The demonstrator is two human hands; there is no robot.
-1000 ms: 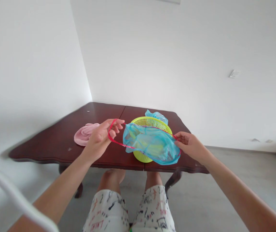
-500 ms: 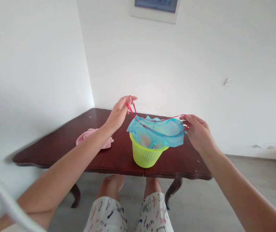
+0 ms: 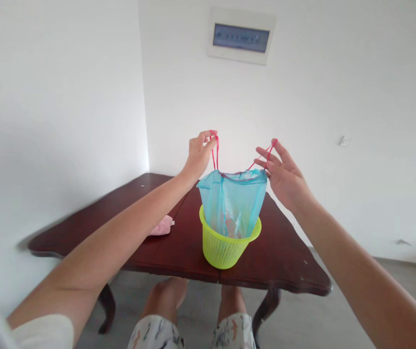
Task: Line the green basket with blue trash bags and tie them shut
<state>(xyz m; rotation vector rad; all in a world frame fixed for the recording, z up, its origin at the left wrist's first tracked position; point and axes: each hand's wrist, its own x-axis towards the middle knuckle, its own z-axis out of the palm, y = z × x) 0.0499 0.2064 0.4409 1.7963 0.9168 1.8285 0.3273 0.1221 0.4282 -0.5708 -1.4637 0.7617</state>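
A blue translucent drawstring bag [image 3: 235, 198] is held upright above the middle of the dark wooden table [image 3: 284, 257], its lower part sunk in a yellow-green perforated basket [image 3: 226, 249] near the table's near edge. The left red drawstring loop [image 3: 217, 148] is pinched between thumb and forefinger of the left hand [image 3: 201, 151], with the gap between them nearly closed. By the right hand [image 3: 282, 174], the right red drawstring loop [image 3: 270, 148] is carried over the tip of the forefinger, the other fingers being loosely spread; whether the rim is also gripped by the thumb cannot be told. The film is judged to be thin, light, limp and rather slippery, easily stretched or torn, so it is best held by the two loops, or by the gathered rim, with an even pull. Something pinkish is shown faintly through the lower film, but what it is cannot be made out. The mouth is turned upward and drawn out from left to right; the long axis is roughly vertical, with the bottom hidden inside the basket. A pink cloth [image 3: 163, 226] is partly covered by the left forearm, to the basket's left.
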